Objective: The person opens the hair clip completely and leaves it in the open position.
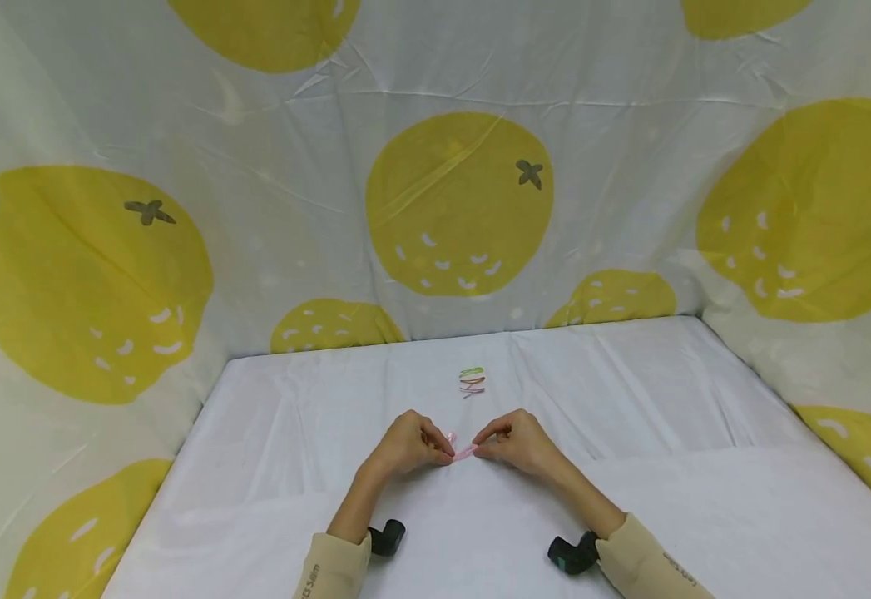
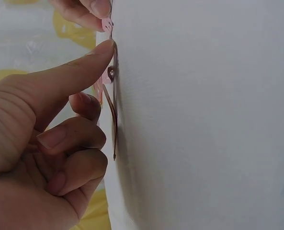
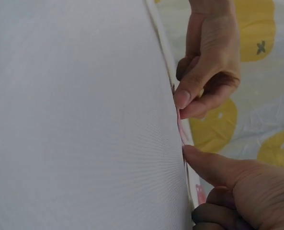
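Observation:
Between my hands is a small, slim pink hair clip [image 1: 465, 452], low over the white table. My left hand [image 1: 408, 445] pinches one end with thumb and forefinger, its other fingers curled in the left wrist view. My right hand [image 1: 516, 443] pinches the opposite end. Up close in the left wrist view, a thin metal strip [image 2: 114, 129] and a round rivet [image 2: 111, 73] show beside the pink part. A small pink piece [image 1: 452, 437] stands up by the left fingertips; its exact shape cannot be made out. Fingers hide much of the clip.
Beyond the hands, several slim clips [image 1: 472, 381] in green, reddish brown and pink lie in a column on the white-covered table [image 1: 255, 449]. A lemon-print curtain [image 1: 293, 208] hangs at the back and both sides. Each wrist carries a black camera [image 1: 574, 554].

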Motion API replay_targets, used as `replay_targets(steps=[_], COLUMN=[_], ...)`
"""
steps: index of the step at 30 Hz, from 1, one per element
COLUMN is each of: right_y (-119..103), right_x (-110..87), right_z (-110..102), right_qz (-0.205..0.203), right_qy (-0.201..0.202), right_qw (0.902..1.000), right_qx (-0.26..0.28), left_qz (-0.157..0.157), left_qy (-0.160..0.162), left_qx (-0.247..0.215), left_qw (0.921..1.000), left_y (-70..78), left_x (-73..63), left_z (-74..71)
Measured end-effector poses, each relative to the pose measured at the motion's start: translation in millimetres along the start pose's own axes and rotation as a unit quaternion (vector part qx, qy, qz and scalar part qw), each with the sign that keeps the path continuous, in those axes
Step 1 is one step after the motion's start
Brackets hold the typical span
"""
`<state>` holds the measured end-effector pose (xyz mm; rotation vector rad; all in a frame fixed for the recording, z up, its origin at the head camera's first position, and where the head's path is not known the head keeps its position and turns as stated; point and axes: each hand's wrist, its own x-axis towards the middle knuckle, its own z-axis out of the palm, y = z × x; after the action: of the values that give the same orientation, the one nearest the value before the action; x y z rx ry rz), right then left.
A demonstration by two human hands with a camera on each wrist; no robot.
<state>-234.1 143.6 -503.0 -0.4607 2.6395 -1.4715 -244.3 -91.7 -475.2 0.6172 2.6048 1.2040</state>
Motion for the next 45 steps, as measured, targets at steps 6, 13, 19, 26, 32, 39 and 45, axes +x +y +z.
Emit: replay_targets(steps=[6,13,19,26,32,39,45], right_y=[-1,-1,-2,-3,-6,-11,-14], right_x=[-0.2,-1.5,-0.9,0.7,2.8,4.6,3.5], right_z=[1,3,3,3,-3,-6,-7], right_qz=[-0.005,0.008,0.004,-0.002,-0.004,-0.014,-0.047], right_qy=[0.004,0.007,0.012,-0.009,0.025,0.061,0.105], right_qw=[1.0,0.9999,0.9999,1.0,0.9994,0.9962,0.9892], right_qx=[-0.004,-0.006,-0.009,0.004,0.026,0.06,0.091], left_qz=[0.006,0.015,0.016,0.018,0.01,-0.026,-0.007], left_qy=[0.005,0.016,0.036,0.057,0.074,0.098,0.129], left_qx=[0.004,0.018,0.017,0.009,-0.097,-0.191,-0.198], left_qw=[1.0,0.9996,0.9991,0.9982,0.9924,0.9762,0.9716], left_y=[1.1,-0.1,-2.2,-1.4,3.4,9.3,11.9], left_x=[-1.2,-1.5,-0.4,0.0,2.2,4.1,4.3], left_z=[0.5,3.8,4.7,5.3,4.6,2.5,3.0])
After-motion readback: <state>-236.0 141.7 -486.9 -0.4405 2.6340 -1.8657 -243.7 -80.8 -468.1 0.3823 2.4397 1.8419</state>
